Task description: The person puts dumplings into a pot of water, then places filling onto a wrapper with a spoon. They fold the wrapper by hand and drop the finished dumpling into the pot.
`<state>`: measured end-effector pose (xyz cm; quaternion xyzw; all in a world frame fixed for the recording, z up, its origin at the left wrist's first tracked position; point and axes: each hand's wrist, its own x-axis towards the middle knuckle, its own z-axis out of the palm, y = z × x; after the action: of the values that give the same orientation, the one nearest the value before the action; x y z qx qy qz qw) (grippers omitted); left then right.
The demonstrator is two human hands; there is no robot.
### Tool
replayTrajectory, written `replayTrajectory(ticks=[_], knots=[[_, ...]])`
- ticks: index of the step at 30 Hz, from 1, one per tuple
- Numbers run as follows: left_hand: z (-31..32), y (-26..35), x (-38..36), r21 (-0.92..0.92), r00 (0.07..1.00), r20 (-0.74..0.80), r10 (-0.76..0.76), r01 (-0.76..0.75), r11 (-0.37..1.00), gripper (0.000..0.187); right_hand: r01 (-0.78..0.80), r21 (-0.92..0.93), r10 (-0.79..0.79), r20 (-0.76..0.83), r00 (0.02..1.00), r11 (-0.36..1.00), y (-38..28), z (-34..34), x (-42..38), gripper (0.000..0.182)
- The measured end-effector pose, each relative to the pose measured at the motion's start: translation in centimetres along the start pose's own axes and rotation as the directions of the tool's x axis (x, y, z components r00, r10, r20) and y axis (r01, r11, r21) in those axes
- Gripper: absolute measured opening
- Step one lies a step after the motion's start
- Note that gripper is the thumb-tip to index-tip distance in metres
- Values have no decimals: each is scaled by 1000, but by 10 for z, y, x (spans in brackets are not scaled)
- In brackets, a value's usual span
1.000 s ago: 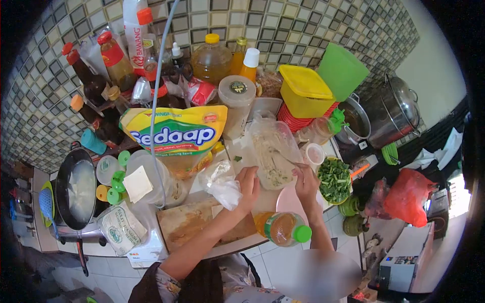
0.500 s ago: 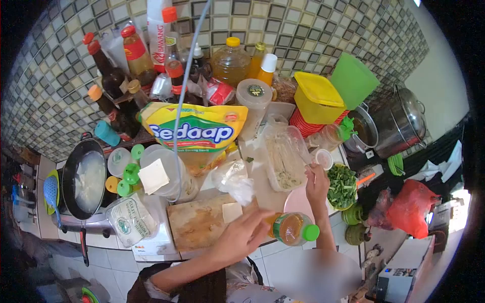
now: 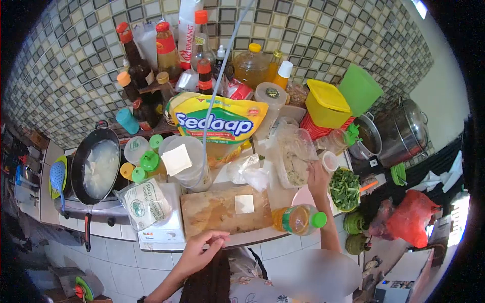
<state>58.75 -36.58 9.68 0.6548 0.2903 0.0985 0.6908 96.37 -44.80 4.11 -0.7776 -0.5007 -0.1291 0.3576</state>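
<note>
My left hand (image 3: 204, 247) hangs at the front edge of the wooden cutting board (image 3: 217, 214), fingers loosely bent, thumb apart, nothing in it. A square white wrapper sheet (image 3: 244, 203) lies flat on the board. Across the counter, my right hand (image 3: 318, 179) has its fingers drawn together at the right side of a clear plastic tub (image 3: 292, 166) with pale, green-flecked food inside. A small white cup (image 3: 330, 161) stands just right of those fingertips. What they grip, if anything, is hidden. Beside my right forearm is a green-capped oil bottle (image 3: 298, 220).
A pan (image 3: 96, 164) with pale liquid sits on the stove at left. A flour bag (image 3: 145, 204) rests on a white scale (image 3: 169, 222). The Sedaap pouch (image 3: 214, 121) and sauce bottles line the back. Chopped greens (image 3: 345, 189) are at right.
My left hand has moved left and down, away from the oil bottle to the board's front edge. My right hand stays by the tub and cup. The view has shifted slightly.
</note>
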Motion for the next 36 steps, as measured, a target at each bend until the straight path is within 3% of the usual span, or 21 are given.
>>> replayTrajectory(ticks=[1, 3, 4, 6, 7, 10, 12, 14, 16, 17, 18, 20, 21, 23, 24, 26, 29, 31, 33, 34, 36], knots=[[1, -1, 1, 26, 998, -43, 53, -51, 998, 23, 11, 2, -11, -8, 1000, 1000, -4, -2, 3, 11], [2, -2, -1, 24, 992, -96, 79, -77, 997, 23, -44, 157, 73, -184, 980, 987, -17, -9, 0, 15], [4, -2, -3, 18, 993, -100, 69, -67, 998, 23, -48, 159, 75, -172, 982, 986, -16, -8, -1, 15], [5, 2, -2, -60, 995, -91, 51, -56, 997, 22, 104, -24, -106, -80, 991, 994, -10, -6, 3, 16], [5, 3, -3, 45, 994, -77, 83, -79, 996, 22, 112, -25, -114, -94, 989, 993, -10, -7, 4, 16], [6, -1, -4, -49, 996, -66, 53, -56, 997, 22, -5, 118, 22, -146, 989, 993, -12, -10, -2, 19], [7, 1, -8, -52, 998, -68, 2, -5, 999, 22, 47, -5, -47, -41, 998, 999, -13, -13, 1, 18], [5, 9, -6, 38, 999, 6, 32, -32, 999, 23, 81, -23, -83, -128, 988, 996, 2, -5, 0, 18], [8, 8, -9, 6, 1000, 1, 10, -10, 1000, 23, -49, 80, 59, -129, 990, 996, -14, -16, 1, 12], [8, 9, -8, 10, 999, -10, 47, -47, 999, 23, 38, -82, -43, -48, 998, 996, 12, -7, -3, 12], [6, 11, -6, 21, 996, -16, 90, -90, 996, 23, 34, -79, -39, -61, 997, 996, 6, -6, -7, 12], [5, 6, -5, 39, 995, -17, 100, -99, 994, 23, -4, 125, 34, -237, 971, 992, -6, -7, -5, 9], [5, 1, -4, 5, 995, -29, 100, -100, 995, 23, -5, 122, 34, -234, 972, 993, -2, -6, -3, 9], [7, -4, -7, -42, 999, -36, 20, -21, 999, 24, -41, 24, 42, -70, 997, 999, 8, -2, -7, 17], [5, -3, -8, -34, 999, -27, 28, -29, 999, 24, -44, 21, 46, -83, 995, 999, 2, -3, -8, 17], [4, -2, -8, 10, 998, 19, 66, -66, 998, 25, -76, 216, 144, -320, 936, 973, -13, -2, -7, 13], [6, -8, -8, -56, 1000, -1, 1, -2, 998, 25, -112, 172, 150, -225, 963, 979, -7, 1, -12, 8], [4, -3, -5, -28, 999, -7, 47, -47, 998, 24, -102, 154, 134, -211, 968, 983, -6, 2, -1, 7], [8, -3, -10, -11, 998, 2, 67, -67, 998, 24, 11, -68, -22, -161, 987, 998, -5, -4, -4, 6], [10, -3, -11, -11, 999, -13, 41, -42, 999, 23, -6, -73, -6, -171, 985, 997, -4, -5, -10, 6], [7, -2, -5, 10, 999, -13, 42, -41, 999, 23, -88, 107, 107, -188, 976, 990, -3, -6, -6, 7]])
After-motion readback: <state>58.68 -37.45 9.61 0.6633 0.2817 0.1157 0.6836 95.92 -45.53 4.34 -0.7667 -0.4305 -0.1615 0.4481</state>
